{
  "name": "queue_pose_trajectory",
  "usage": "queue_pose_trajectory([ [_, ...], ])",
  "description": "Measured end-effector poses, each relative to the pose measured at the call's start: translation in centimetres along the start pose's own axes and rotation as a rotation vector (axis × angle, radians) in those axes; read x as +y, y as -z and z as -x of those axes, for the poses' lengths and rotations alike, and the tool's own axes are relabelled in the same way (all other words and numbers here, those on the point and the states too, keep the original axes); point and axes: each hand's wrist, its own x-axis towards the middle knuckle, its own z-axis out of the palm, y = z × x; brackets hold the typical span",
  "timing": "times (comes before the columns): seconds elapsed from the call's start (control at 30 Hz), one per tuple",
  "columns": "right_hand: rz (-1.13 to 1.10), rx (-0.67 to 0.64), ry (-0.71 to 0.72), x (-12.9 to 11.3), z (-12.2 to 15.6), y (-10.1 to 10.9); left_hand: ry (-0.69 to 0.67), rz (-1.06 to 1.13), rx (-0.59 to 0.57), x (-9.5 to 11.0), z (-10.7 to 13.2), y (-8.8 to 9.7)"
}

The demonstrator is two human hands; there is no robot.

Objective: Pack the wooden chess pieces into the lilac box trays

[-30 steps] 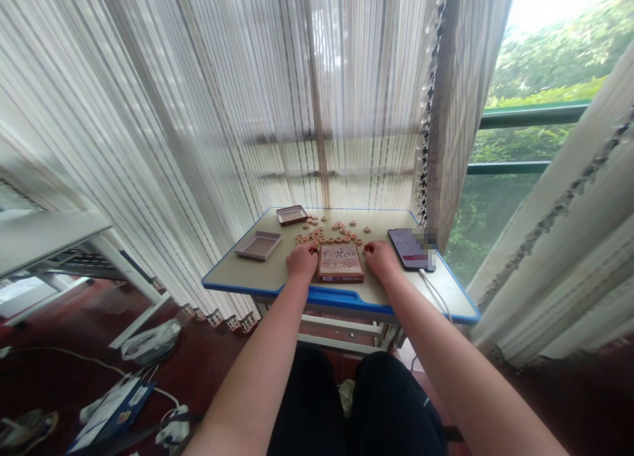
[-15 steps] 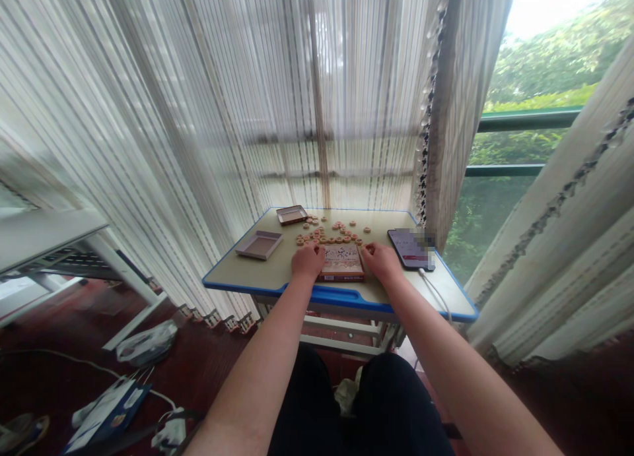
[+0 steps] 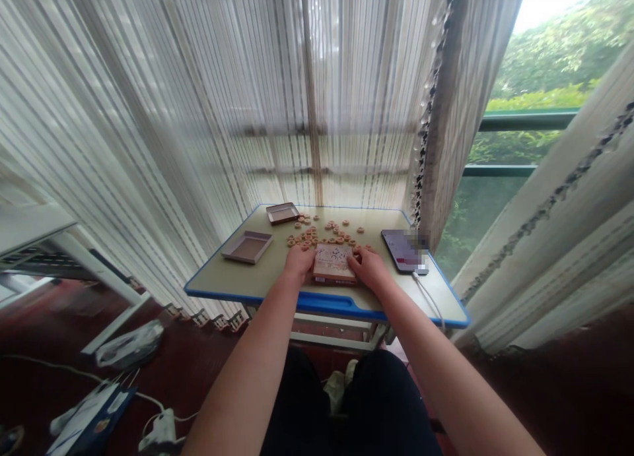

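Observation:
A flat printed cardboard box (image 3: 334, 262) lies near the front edge of the desk, a dark red side showing beneath its pale patterned top. My left hand (image 3: 300, 262) grips its left side, fingers curled against the edge. At the right side my right hand (image 3: 368, 264) holds it in the same way, thumb toward the top. Just beyond the box, several round wooden game pieces (image 3: 310, 235) are scattered, some touching its far edge. Any marks on the pieces are too small to read.
An open shallow tray (image 3: 238, 259) stands on the left of the desk (image 3: 208, 282), and a darker-rimmed one (image 3: 270, 219) at the back left. A phone or tablet (image 3: 393, 251) with a white cable (image 3: 430, 295) lies at right. Curtains (image 3: 208, 113) hang behind.
Both hands have closed in on the box's sides, and its top looks slightly raised above the red lower part. The view has shifted a little; the pieces and trays appear unmoved.

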Motion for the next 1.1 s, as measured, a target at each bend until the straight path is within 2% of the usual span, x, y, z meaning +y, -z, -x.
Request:
queue_pose_trajectory([
  [0.1, -0.058, -0.009, -0.012, 0.1, 0.0, 0.0, 0.179, 0.226, -0.178, 0.8, 0.3, 0.2],
  [0.17, -0.122, -0.014, -0.035, 0.3, -0.1, 0.0, 0.255, 0.301, -0.247, 1.0, 0.6, 0.3],
  [0.37, -0.277, 0.006, -0.115, 0.8, -0.2, 0.1, 0.259, 0.44, -0.182, 1.1, 0.5, -0.1],
  [0.53, -0.395, -0.023, -0.11, 0.7, -0.3, 0.4, 0.153, 0.503, -0.094, 1.0, -0.9, -0.7],
  [0.63, -0.532, -0.037, -0.174, 0.8, -0.5, 0.6, -0.001, 0.475, -0.004, 0.8, -1.7, -1.4],
  [0.73, -0.721, -0.037, -0.262, 1.0, -1.1, 1.1, -0.09, 0.424, -0.005, 1.3, -2.4, -2.1],
  [0.8, -0.784, -0.031, -0.315, 1.2, -1.9, 2.0, -0.097, 0.401, -0.026, 2.2, -2.9, -2.5],
  [0.9, -0.744, -0.028, -0.363, 1.4, -3.2, 4.2, -0.103, 0.37, -0.035, 3.9, -3.9, -3.3],
  [0.97, -0.705, -0.035, -0.351, 1.6, -4.1, 5.8, -0.139, 0.349, -0.03, 5.0, -4.7, -4.1],
  [1.1, -0.769, -0.042, -0.317, 2.9, -6.2, 8.2, -0.198, 0.287, -0.045, 7.0, -6.4, -5.9],
])
